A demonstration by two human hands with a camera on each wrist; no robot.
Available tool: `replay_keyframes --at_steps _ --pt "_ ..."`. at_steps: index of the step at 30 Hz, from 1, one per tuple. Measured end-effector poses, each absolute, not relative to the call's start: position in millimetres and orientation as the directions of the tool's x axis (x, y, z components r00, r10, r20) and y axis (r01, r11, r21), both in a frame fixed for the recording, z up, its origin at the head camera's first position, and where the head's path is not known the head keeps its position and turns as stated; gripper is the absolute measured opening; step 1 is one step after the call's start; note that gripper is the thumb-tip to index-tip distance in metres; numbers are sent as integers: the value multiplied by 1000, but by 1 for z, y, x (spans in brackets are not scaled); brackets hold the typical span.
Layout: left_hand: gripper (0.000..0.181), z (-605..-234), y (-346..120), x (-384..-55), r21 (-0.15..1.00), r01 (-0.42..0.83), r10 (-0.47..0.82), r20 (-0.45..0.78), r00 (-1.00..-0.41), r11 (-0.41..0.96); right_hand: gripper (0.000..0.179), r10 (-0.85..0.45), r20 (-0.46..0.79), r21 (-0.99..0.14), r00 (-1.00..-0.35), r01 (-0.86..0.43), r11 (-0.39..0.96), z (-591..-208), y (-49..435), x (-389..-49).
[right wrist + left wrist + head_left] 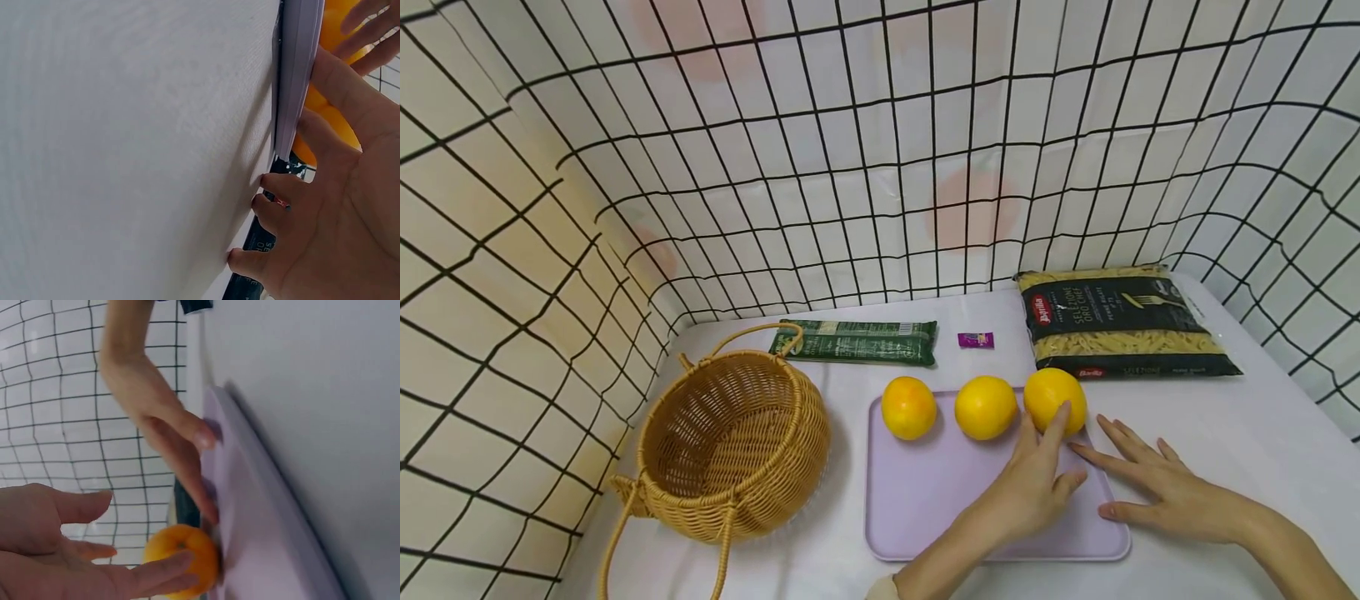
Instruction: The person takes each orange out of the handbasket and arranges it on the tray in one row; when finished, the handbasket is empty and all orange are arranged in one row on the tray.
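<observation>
Three oranges stand in a row along the far side of a lilac tray: a left one, a middle one and a right one. My left hand reaches over the tray, its extended fingers against the near side of the right orange. In the left wrist view, those fingers lie in front of an orange. My right hand is spread at the tray's right edge. The right wrist view shows its thumb and index finger by the tray rim, with other fingertips down on the white cloth.
A round wicker basket with raised handles stands left of the tray. Behind lie a green packet, a small purple sachet and a large bag of penne pasta. Black wire mesh surrounds the back and sides.
</observation>
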State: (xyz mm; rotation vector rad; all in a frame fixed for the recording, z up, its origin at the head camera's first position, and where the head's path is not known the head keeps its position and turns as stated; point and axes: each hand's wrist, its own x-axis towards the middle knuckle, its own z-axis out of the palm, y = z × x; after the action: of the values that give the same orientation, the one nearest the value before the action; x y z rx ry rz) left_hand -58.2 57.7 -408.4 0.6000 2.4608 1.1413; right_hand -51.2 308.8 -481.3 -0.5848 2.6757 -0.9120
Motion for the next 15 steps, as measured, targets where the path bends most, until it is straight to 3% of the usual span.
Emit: replay_keyframes --at_steps 3,8,10,15 --pt "68 -399 41 -56 789 259 591 -159 -791 558 68 -451 -109 -623 -886 -293 726 -481 310 -51" --pt "40 -388 6 -64 814 344 707 -111 -698 468 68 -436 -153 -636 -887 -250 731 -478 311 -52" --pt "35 -385 -8 -70 838 328 713 -100 -694 437 68 -427 -174 -646 -887 -224 730 -476 311 -53" --pt "36 -376 -43 -86 874 268 653 -71 -754 405 66 -414 -197 -657 -889 -194 729 -462 313 -55"
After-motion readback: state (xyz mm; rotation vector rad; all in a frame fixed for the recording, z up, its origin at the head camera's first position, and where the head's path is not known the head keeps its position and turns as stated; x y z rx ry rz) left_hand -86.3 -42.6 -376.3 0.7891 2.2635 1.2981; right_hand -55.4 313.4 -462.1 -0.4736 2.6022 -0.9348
